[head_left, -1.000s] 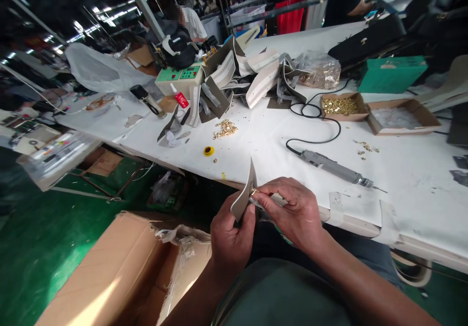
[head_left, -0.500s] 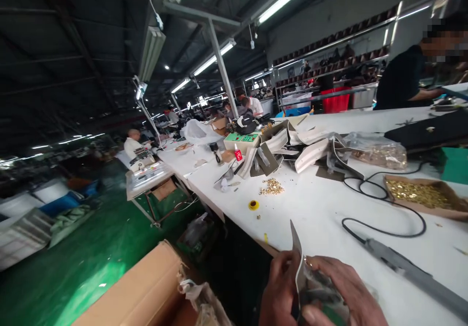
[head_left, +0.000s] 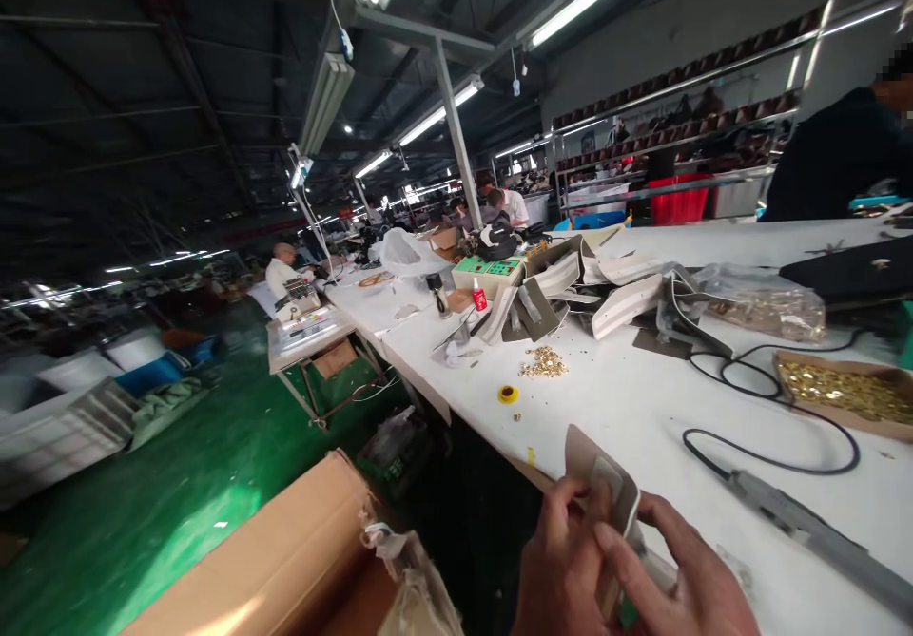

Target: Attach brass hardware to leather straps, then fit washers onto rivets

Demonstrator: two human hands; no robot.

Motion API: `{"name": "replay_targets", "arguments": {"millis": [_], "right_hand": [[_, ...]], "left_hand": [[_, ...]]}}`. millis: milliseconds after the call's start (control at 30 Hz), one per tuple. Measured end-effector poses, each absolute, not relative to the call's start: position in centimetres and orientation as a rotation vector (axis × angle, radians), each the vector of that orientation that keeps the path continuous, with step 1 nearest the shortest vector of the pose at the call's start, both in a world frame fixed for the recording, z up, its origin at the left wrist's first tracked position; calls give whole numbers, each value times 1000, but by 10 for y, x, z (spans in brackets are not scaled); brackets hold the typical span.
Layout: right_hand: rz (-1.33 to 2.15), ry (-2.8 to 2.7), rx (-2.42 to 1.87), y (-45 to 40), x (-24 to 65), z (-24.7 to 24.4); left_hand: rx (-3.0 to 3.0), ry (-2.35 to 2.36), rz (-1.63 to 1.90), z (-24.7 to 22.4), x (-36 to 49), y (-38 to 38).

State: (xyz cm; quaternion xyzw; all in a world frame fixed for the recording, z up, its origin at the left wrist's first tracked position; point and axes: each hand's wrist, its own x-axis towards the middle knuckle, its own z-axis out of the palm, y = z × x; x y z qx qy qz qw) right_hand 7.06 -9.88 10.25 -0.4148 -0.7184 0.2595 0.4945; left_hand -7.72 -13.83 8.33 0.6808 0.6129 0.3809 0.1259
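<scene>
Both hands hold a grey-beige leather-like panel (head_left: 581,451) above the near edge of the white table. My left hand (head_left: 560,569) grips its left face, with fingers pressed near a lighter tab on it. On the other side, my right hand (head_left: 689,574) wraps the panel's right edge, its thumb reaching across to the near face. The panel stands up on edge, and its lower part is hidden by my hands. Beyond it on the table lie a small yellow round container (head_left: 508,395) and a pile of small gold metal fittings (head_left: 546,362).
A corded grey handheld tool (head_left: 799,517) lies at right, near a cardboard tray (head_left: 788,408) of gold pieces. Similar panels (head_left: 628,303) are heaped farther back, beside a red-labelled bottle (head_left: 478,296) and a green-topped device (head_left: 489,273). An open cardboard box (head_left: 285,541) stands at lower left.
The panel has turned so its left face and lighter tab now show. My right thumb has come over to the near side. The view has swung slightly left.
</scene>
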Motion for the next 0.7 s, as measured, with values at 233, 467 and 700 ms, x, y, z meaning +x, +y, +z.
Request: {"name": "replay_targets", "arguments": {"millis": [233, 467, 700], "right_hand": [[1060, -1477, -1155, -100, 59, 107], [1231, -1381, -1126, -86, 71, 107], [1415, -1352, -1073, -77, 83, 106]], "left_hand": [[2208, 1713, 1119, 110, -77, -144], [2195, 1489, 1171, 121, -96, -117], [1655, 1556, 1524, 115, -88, -96]]}}
